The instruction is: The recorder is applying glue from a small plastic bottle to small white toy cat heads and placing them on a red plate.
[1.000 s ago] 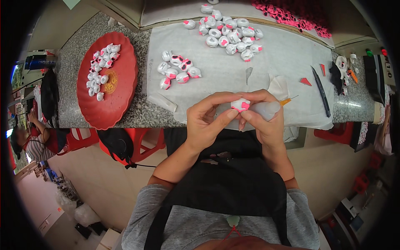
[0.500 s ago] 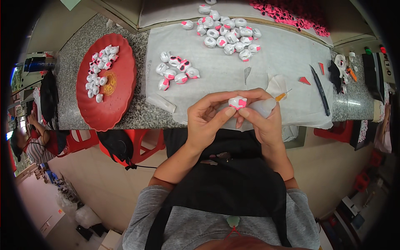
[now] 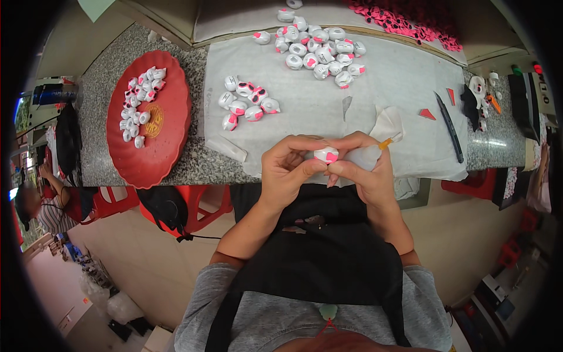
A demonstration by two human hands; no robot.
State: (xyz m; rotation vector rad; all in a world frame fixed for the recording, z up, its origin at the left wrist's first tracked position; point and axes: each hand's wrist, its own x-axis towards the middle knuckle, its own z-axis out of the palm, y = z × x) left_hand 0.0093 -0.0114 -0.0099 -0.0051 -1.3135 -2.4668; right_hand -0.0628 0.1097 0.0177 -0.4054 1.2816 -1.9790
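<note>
Between my two hands, over the table's front edge, is a small white cat-shaped head (image 3: 326, 155) with pink patches. My left hand (image 3: 281, 176) is closed on its left side, thumb and fingertips pinching it. From the other side, the thumb and fingers of my right hand (image 3: 375, 182) grip the same piece. Tucked in my right hand is also a translucent squeeze bottle (image 3: 365, 157) with an orange tip (image 3: 385, 144) pointing up and away to the right. Beyond my hands lies a loose group of similar white heads (image 3: 253, 112), some with black-and-pink parts.
A bigger pile of white heads (image 3: 319, 56) lies farther back on a white sheet (image 3: 399, 76). A red scalloped tray (image 3: 170, 117) holds more at left. At right are a black craft knife (image 3: 450, 126), red scraps (image 3: 427, 114) and a white cloth (image 3: 388, 122). Pink-black pieces (image 3: 404, 23) fill the back shelf.
The white head has shifted slightly left and down and looks turned a little in my fingers. The bottle's orange tip has moved slightly left and up. Both hands keep their hold.
</note>
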